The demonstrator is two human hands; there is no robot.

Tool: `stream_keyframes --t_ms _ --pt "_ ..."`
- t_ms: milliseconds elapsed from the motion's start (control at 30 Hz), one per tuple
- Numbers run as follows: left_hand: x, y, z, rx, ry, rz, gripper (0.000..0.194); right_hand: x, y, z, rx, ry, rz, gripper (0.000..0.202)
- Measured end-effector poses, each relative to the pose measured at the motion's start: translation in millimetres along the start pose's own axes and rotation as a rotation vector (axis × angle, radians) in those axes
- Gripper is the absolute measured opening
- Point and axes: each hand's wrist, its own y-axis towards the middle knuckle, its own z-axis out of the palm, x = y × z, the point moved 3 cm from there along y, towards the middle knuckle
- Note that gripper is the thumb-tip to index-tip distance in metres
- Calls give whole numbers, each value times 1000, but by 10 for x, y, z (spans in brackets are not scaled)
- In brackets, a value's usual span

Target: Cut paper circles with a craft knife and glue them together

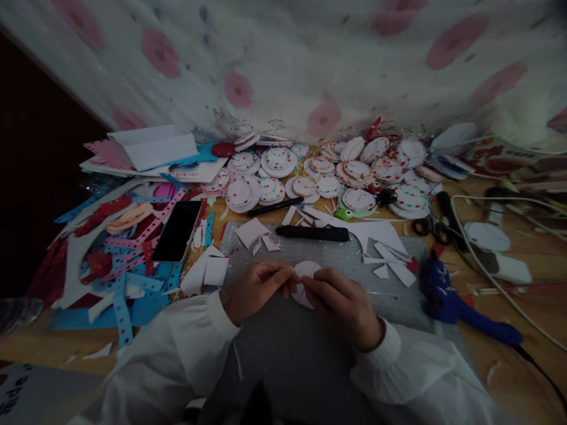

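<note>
A round white paper disc [305, 297] with thin dark lines across it is held over the grey cutting mat [390, 298]. My left hand [261, 288] is closed, its thumb and fingertips pinched at the disc's left edge. From the other side my right hand [341, 301] grips the disc, with fingertips over its right part. Whether something small sits between the fingertips I cannot make out. Just beyond my hands lies a black craft knife or pen-shaped tool [312, 234]. White paper offcuts [253, 232] lie on the mat around it.
Several layered white discs with coloured pins [279, 159] are piled along the back. At left are a phone [177, 231] and heaped coloured scraps [121, 307]. A blue glue gun [469, 313], scissors [436, 229] and a white cable [476, 257] lie at right.
</note>
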Motion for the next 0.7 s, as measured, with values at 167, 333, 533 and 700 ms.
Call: stream_keyframes --t_ms 167,333,533,700 --pt "-8 2 -13 -62 -6 16 37 34 66 -21 -72 69 44 13" --pt "-1 6 -35 -78 -17 2 37 77 121 -66 -96 54 49 8" --pt "7 7 -42 -76 -35 7 37 58 154 -93 -136 -55 144 4" --pt "-3 2 -22 -78 -37 10 35 39 147 -72 -109 61 245 5"
